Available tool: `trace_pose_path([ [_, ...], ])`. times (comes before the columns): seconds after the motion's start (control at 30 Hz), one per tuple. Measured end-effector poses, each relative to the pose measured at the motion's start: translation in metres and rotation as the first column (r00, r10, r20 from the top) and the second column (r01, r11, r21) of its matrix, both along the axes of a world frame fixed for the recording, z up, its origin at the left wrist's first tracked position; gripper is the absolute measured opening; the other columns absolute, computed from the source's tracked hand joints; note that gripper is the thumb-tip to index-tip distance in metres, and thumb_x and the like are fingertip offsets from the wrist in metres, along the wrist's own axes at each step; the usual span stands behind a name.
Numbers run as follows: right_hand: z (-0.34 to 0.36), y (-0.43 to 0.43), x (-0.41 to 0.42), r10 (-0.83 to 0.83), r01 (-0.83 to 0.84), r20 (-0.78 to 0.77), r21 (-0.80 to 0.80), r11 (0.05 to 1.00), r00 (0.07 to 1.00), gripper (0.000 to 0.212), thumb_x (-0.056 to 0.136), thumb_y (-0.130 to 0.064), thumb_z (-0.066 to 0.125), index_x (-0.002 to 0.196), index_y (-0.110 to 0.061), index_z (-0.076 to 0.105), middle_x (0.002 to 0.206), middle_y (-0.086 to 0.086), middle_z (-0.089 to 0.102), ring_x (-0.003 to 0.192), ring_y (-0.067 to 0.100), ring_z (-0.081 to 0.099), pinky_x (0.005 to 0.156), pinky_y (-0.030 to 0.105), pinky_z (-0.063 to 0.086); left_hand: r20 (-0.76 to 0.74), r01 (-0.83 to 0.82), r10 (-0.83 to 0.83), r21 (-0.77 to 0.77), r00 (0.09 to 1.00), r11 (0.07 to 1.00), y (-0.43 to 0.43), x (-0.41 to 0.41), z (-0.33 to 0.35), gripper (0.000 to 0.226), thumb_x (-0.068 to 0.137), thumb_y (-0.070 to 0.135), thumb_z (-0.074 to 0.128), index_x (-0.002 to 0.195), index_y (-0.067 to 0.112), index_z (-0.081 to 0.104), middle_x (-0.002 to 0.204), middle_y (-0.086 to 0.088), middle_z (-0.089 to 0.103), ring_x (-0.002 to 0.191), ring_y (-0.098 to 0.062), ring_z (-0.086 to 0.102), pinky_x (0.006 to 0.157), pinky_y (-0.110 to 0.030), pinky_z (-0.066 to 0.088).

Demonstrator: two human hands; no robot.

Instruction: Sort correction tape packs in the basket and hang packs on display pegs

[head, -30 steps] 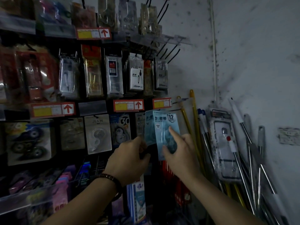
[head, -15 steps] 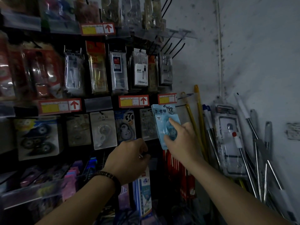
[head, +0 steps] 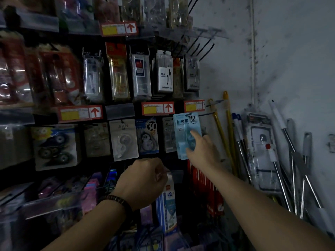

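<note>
At the middle of the view, two bare forearms reach up toward a dim shop display wall. The right hand (head: 202, 151) is stretched out, its index fingertip (head: 193, 133) pressed on the face of a light-blue correction tape pack (head: 184, 126) marked 12; no finger wraps round the pack. The left hand (head: 145, 178), lower and to the left, with a bead bracelet (head: 116, 201) at the wrist, shows its back with fingers curled inward. Whether they hold anything cannot be told. The two hands are apart.

The blue pack hangs upright just above the right hand, its top at a thin black display peg (head: 208, 114); a matching edge shows behind its lower corner. So this pack appears hung, and the finger seems to be seating or straightening it. No basket can be made out, so how much sorting remains is unknown.

Left of the right hand and above the left hangs a row of other tape packs: one marked 30 (head: 147, 136) and a white one lettered JIAN (head: 122, 140). Red price labels (head: 157, 108) with arrows run above them, and compass packs (head: 164, 77) hang higher. Right of the right hand, yellow-handled poles (head: 228, 133) lean on a stained wall (head: 290, 60).
</note>
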State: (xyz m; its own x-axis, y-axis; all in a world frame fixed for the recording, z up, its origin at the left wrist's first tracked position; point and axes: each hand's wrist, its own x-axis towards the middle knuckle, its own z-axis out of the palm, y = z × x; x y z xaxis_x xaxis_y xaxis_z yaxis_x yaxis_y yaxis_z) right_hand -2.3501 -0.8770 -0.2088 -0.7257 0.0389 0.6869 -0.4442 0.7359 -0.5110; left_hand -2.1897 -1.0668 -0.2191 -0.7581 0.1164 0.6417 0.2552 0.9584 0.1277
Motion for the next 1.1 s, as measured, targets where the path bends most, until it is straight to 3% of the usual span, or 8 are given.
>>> trace_pose_path([
  [0.23, -0.037, -0.006, 0.059, 0.043, -0.042, -0.049, 0.009, 0.999, 0.998, 0.052, 0.099, -0.037, 0.065, 0.147, -0.029, 0.048, 0.139, 0.001, 0.050, 0.115, 0.025, 0.060, 0.088, 0.037, 0.053, 0.060, 0.005, -0.005, 0.005, 0.998, 1.000, -0.031, 0.068, -0.041, 0.015, 0.093, 0.052, 0.061, 0.095, 0.038, 0.062, 0.096, 0.021, 0.064, 0.087, -0.004, 0.064, 0.077, -0.036, 0.058],
  [0.43, -0.117, -0.032, 0.147, 0.366, -0.362, -0.071, 0.065, 0.930, 0.928, 0.026, 0.100, -0.038, 0.066, 0.125, -0.030, 0.060, 0.103, -0.014, 0.058, 0.084, 0.008, 0.061, 0.073, 0.039, 0.058, 0.222, -0.103, 0.098, 0.011, 0.970, 0.995, -0.068, 0.138, -0.141, 0.017, 0.089, 0.060, 0.048, 0.095, 0.046, 0.054, 0.093, 0.020, 0.064, 0.083, -0.006, 0.067, 0.071, -0.037, 0.058],
  [0.53, -0.182, -0.064, 0.189, 0.505, -0.510, 0.075, 0.130, 0.850, 0.860, 0.024, 0.098, -0.042, 0.064, 0.120, -0.032, 0.061, 0.095, -0.014, 0.060, 0.082, 0.009, 0.061, 0.074, 0.042, 0.058, 0.324, -0.217, 0.212, -0.021, 0.922, 0.976, -0.084, 0.173, -0.208, 0.022, 0.092, 0.059, 0.047, 0.102, 0.043, 0.058, 0.099, 0.016, 0.069, 0.089, -0.012, 0.070, 0.070, -0.039, 0.059],
  [0.67, -0.290, -0.104, 0.239, 0.564, -0.622, 0.315, 0.125, 0.773, 0.764, 0.021, 0.093, -0.042, 0.068, 0.111, -0.032, 0.064, 0.088, -0.012, 0.063, 0.077, 0.010, 0.062, 0.072, 0.041, 0.058, 0.454, -0.302, 0.261, 0.019, 0.852, 0.953, -0.100, 0.220, -0.296, 0.016, 0.095, 0.046, 0.066, 0.108, 0.036, 0.068, 0.104, 0.012, 0.076, 0.094, -0.019, 0.075, 0.070, -0.036, 0.057],
  [0.77, -0.369, -0.123, 0.277, 0.565, -0.678, 0.510, 0.051, 0.734, 0.649, 0.021, 0.089, -0.037, 0.071, 0.108, -0.029, 0.067, 0.088, -0.010, 0.066, 0.082, 0.013, 0.065, 0.079, 0.039, 0.059, 0.535, -0.379, 0.305, 0.030, 0.788, 0.925, -0.109, 0.259, -0.354, 0.018, 0.096, 0.044, 0.070, 0.111, 0.034, 0.072, 0.110, 0.013, 0.075, 0.099, -0.016, 0.073, 0.069, -0.030, 0.045],
  [0.83, -0.415, -0.132, 0.298, 0.540, -0.707, 0.620, 0.035, 0.706, 0.570, 0.023, 0.091, -0.039, 0.071, 0.111, -0.027, 0.067, 0.094, -0.009, 0.069, 0.087, 0.012, 0.067, 0.081, 0.037, 0.059, 0.591, -0.408, 0.330, -0.002, 0.736, 0.913, -0.115, 0.279, -0.387, 0.020, 0.097, 0.044, 0.070, 0.114, 0.033, 0.073, 0.113, 0.012, 0.075, 0.102, -0.016, 0.072, 0.070, -0.029, 0.043],
  [0.9, -0.455, -0.136, 0.315, 0.488, -0.722, 0.714, 0.035, 0.691, 0.502, 0.026, 0.095, -0.038, 0.071, 0.116, -0.023, 0.067, 0.100, -0.004, 0.070, 0.089, 0.014, 0.067, 0.081, 0.036, 0.059, 0.653, -0.441, 0.310, 0.041, 0.691, 0.896, -0.120, 0.294, -0.418, 0.021, 0.096, 0.044, 0.070, 0.110, 0.030, 0.073, 0.110, 0.006, 0.075, 0.099, -0.021, 0.072, 0.075, -0.033, 0.054],
  [1.1, -0.554, -0.138, 0.345, 0.257, -0.734, 0.891, 0.116, 0.669, 0.375, 0.034, 0.098, -0.035, 0.070, 0.127, -0.018, 0.065, 0.117, 0.002, 0.070, 0.106, 0.024, 0.067, 0.082, 0.037, 0.055, 0.749, -0.534, 0.277, 0.119, 0.601, 0.837, -0.125, 0.318, -0.490, 0.015, 0.094, 0.034, 0.068, 0.106, 0.025, 0.071, 0.108, -0.002, 0.074, 0.099, -0.030, 0.071, 0.077, -0.038, 0.057],
])
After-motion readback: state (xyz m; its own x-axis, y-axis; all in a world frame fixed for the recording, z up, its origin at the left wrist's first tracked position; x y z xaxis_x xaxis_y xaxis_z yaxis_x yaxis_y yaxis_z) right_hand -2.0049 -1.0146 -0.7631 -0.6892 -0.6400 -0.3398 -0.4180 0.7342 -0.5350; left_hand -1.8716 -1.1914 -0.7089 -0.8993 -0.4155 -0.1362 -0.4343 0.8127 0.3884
